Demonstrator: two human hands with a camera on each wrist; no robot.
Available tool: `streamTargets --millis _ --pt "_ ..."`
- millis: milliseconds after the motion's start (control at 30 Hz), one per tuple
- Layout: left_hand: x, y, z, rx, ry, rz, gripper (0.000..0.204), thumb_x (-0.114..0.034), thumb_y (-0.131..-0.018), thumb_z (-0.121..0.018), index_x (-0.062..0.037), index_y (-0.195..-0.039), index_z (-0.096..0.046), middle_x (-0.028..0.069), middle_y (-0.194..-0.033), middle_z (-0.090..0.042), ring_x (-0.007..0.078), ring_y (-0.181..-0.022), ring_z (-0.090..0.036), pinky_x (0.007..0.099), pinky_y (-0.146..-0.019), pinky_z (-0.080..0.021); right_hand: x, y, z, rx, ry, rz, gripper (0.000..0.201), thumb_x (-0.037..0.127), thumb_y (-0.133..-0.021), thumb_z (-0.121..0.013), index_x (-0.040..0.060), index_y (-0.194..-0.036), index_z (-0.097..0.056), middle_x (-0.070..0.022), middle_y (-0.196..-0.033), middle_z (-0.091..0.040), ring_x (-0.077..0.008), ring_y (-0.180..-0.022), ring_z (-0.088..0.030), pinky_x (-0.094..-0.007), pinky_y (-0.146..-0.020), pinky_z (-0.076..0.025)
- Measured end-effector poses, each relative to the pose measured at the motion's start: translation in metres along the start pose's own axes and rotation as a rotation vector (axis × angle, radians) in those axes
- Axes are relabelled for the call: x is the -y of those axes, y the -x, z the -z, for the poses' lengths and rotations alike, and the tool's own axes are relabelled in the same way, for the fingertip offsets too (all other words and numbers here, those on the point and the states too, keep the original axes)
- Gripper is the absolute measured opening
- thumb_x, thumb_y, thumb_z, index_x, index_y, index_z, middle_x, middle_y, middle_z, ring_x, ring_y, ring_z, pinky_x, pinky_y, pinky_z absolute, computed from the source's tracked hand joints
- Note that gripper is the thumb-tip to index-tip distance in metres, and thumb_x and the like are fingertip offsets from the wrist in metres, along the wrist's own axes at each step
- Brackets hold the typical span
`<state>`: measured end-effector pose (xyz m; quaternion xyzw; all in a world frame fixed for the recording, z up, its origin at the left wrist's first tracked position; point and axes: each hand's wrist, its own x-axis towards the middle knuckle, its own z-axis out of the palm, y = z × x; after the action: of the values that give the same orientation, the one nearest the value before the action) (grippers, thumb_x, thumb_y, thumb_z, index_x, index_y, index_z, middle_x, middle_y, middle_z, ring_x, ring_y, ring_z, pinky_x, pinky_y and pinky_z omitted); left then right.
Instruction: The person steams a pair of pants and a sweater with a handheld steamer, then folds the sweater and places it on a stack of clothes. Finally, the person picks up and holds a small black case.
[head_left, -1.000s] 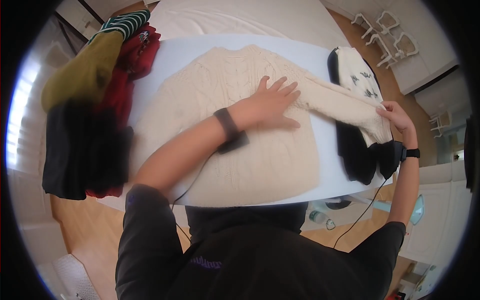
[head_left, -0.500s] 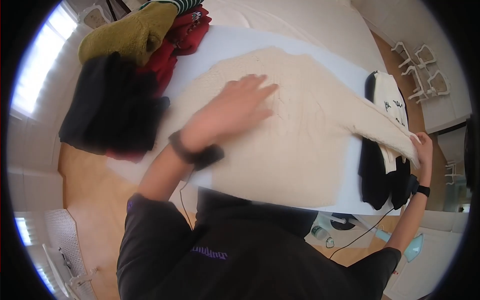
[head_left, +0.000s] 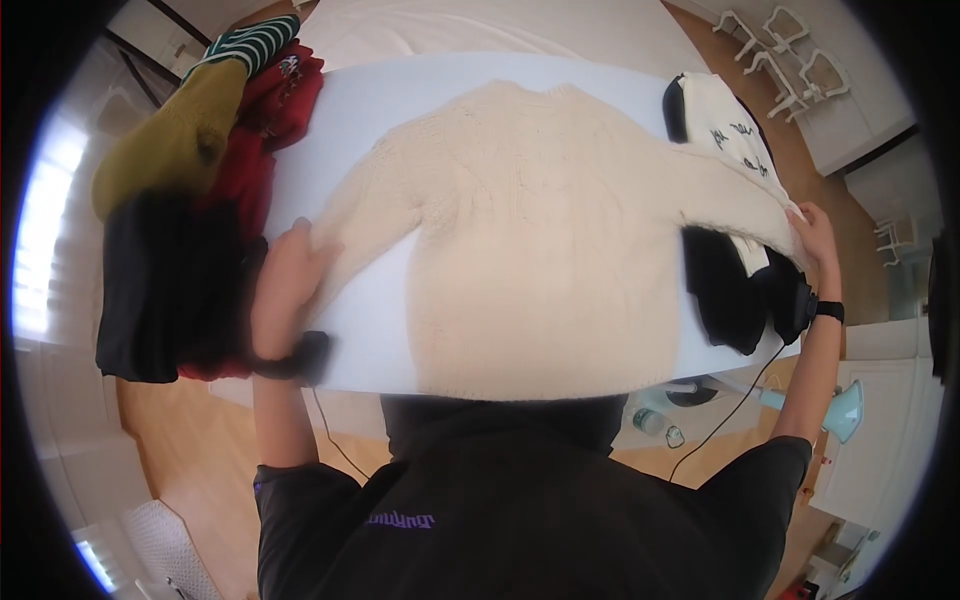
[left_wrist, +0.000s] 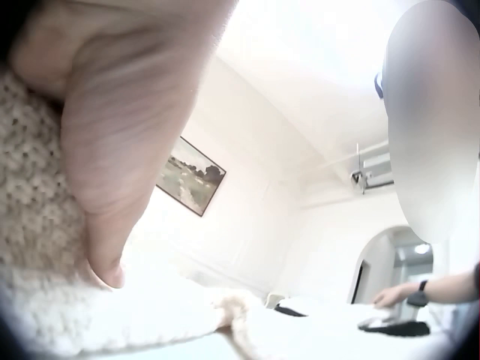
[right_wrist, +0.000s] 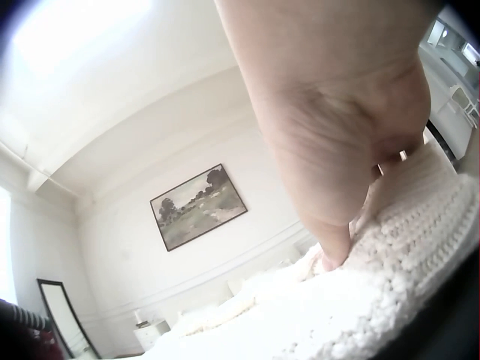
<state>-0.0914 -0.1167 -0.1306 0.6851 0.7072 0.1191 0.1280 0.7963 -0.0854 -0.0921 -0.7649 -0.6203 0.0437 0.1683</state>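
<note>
A cream cable-knit sweater lies spread flat on a pale blue board, its neckline at the far side. My left hand, blurred, holds the end of the left sleeve. Close up in the left wrist view, the thumb presses against the chunky knit; the other fingers are hidden. At the far right my right hand pinches the other sleeve's cuff, which passes over folded clothes. The right wrist view shows that thumb on the ribbed knit.
Folded clothes pile up on the left: black, olive, red and a green striped piece. A white garment with black lettering lies over black clothing at the right. Cables hang from both wrists.
My left hand has swept left from the sweater's middle to the left sleeve, which now stretches out to the side. The right hand has stayed at its cuff.
</note>
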Motion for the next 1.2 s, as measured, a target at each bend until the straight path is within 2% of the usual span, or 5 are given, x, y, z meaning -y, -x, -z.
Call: streamTargets --millis 167,400,667,867,1200 --pt "-0.036 0.007 0.035 0.049 0.566 -0.088 0.027 -0.015 -0.095 -0.077 0.0014 -0.110 -0.063 0.0019 -0.089 -0.063 0.0097 -0.082 -0.058 0.0296 -0.073 -0.050 -0.001 0.010 0.000 0.001 -0.034 -0.002 0.045 0.040 -0.095 -0.079 -0.0014 -0.111 -0.073 -0.0176 -0.100 -0.076 -0.0237 -0.092 -0.071 -0.0385 -0.085 -0.055" --pt "-0.047 -0.003 0.048 -0.253 0.263 -0.196 0.045 -0.014 -0.088 -0.081 -0.0022 -0.125 -0.058 0.0092 -0.094 -0.060 0.0194 -0.093 -0.062 0.0323 -0.084 -0.051 0.140 0.070 -0.012 -0.356 0.669 0.013 0.054 0.036 -0.091 -0.080 0.0078 -0.134 -0.065 -0.0152 -0.128 -0.068 -0.0356 -0.120 -0.064 -0.0472 -0.101 -0.050" --pt "-0.043 -0.004 0.038 0.011 0.110 0.026 0.053 -0.016 -0.087 -0.084 -0.0029 -0.132 -0.059 0.0165 -0.093 -0.074 0.0305 -0.080 -0.073 0.0370 -0.081 -0.056 0.356 0.205 -0.058 0.245 -0.098 0.733 0.051 0.024 -0.091 -0.081 0.0069 -0.135 -0.063 -0.0175 -0.138 -0.060 -0.0395 -0.130 -0.056 -0.0465 -0.113 -0.039" --pt "-0.076 -0.026 0.076 0.187 1.513 -0.153 0.034 -0.008 -0.105 -0.066 -0.0012 -0.138 -0.058 0.0104 -0.121 -0.072 0.0159 -0.111 -0.070 0.0306 -0.095 -0.056 0.415 0.203 -0.082 0.492 -0.281 0.928 0.068 0.024 -0.087 -0.086 0.0031 -0.144 -0.056 -0.0220 -0.144 -0.056 -0.0393 -0.137 -0.052 -0.0487 -0.112 -0.044" --pt "-0.282 -0.050 0.075 0.452 1.559 -0.508 0.045 -0.008 -0.103 -0.064 0.0006 -0.147 -0.056 0.0130 -0.126 -0.070 0.0172 -0.115 -0.070 0.0313 -0.097 -0.057 0.488 0.152 -0.074 -0.495 -1.207 0.771 0.098 0.015 -0.084 -0.094 0.0030 -0.157 -0.030 -0.0165 -0.152 -0.042 -0.0298 -0.133 -0.057 -0.0378 -0.108 -0.052"
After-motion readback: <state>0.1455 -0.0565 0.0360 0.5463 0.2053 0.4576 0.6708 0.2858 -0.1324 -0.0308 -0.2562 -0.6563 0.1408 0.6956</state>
